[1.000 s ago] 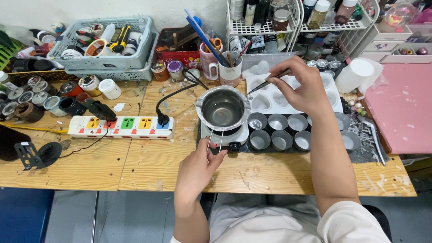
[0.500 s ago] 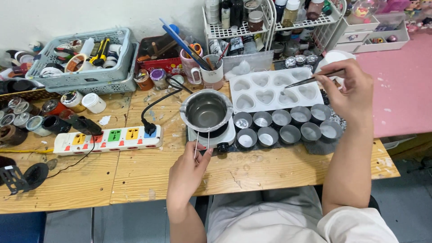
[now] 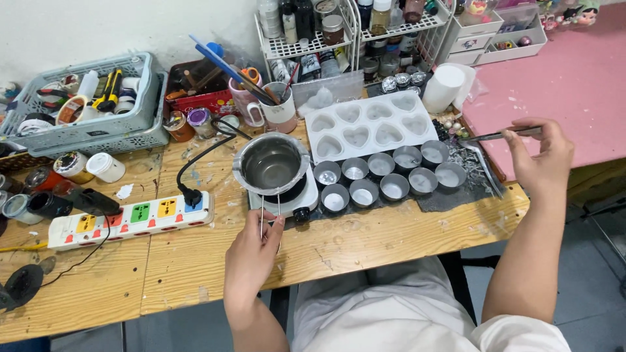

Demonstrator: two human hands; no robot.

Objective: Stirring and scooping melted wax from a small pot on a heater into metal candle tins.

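1. Two bare hands were at work over the wooden tabletop [image 3: 195, 261], and the steel melting pot [image 3: 271, 163] serves as the landmark for every place below.
2. The left hand [image 3: 251, 254] sat just in front of the pot, its fingers [image 3: 274, 225] pinched closed on the pot's thin wire handle [image 3: 269, 212].
3. The pot itself stood upright on a small white hot plate [image 3: 287, 195], its inside looking bare and shiny.
4. The right hand [image 3: 538, 160] was well to the right of the pot, past the tabletop's edge, with its fingers closed around slim metal tweezers [image 3: 499, 135] that pointed back toward the pot.
5. Just right of the pot, ten small round metal cups [image 3: 385, 179] stood in two rows on a dark mat.
6. Behind those cups, to the right of and beyond the pot, lay a white silicone mould with heart-shaped cavities [image 3: 368, 124].
7. Left of the pot lay a white power strip with coloured sockets [image 3: 130, 218], a black plug [image 3: 190, 195] seated in its near end.
8. Far left and behind the pot stood a grey plastic basket [image 3: 85, 114] full of small supplies.
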